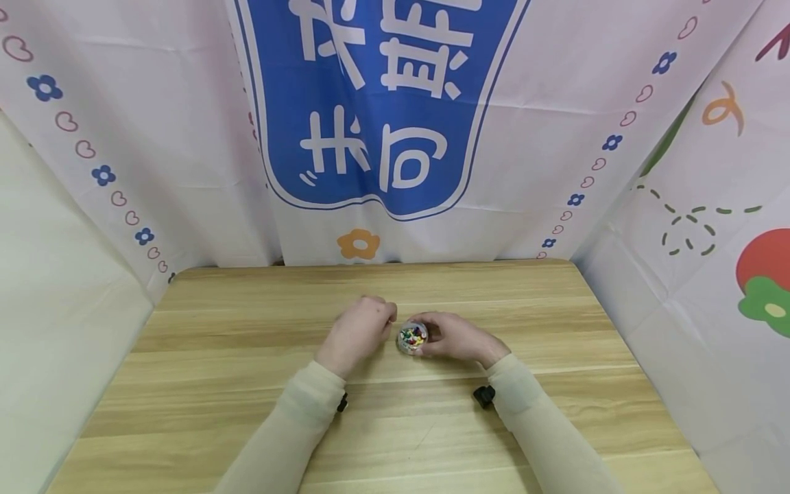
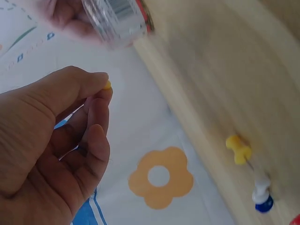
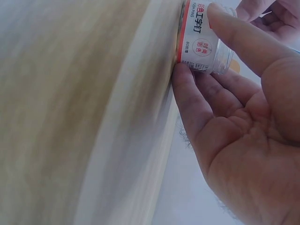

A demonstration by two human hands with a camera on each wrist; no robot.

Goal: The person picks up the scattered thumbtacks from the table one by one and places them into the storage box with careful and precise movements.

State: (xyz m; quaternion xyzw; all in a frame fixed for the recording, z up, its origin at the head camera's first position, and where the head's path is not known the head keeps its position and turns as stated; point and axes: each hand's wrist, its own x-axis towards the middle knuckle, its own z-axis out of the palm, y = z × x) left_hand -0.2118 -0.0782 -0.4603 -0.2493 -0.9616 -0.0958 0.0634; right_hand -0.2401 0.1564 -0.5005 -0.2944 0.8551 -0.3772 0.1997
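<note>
My right hand (image 1: 459,337) grips a small clear jar (image 1: 412,337) of colourful push pins at the table's middle. Its thumb and fingers wrap the sides, and in the right wrist view the white label (image 3: 199,40) with a red band shows between them. Just left of the jar is my left hand (image 1: 361,329). Between thumb and index finger it pinches a yellow push pin (image 2: 108,85), most of it hidden by the fingertips. On the wood in the left wrist view lie another yellow push pin (image 2: 239,149), a white one (image 2: 260,191) and a blue one (image 2: 264,205).
A bit of red (image 2: 296,220) shows at the corner of the left wrist view. The wood-grain table (image 1: 247,425) ends at a hanging white cloth (image 1: 204,213) with a blue printed sign. More cloth hangs along the right side.
</note>
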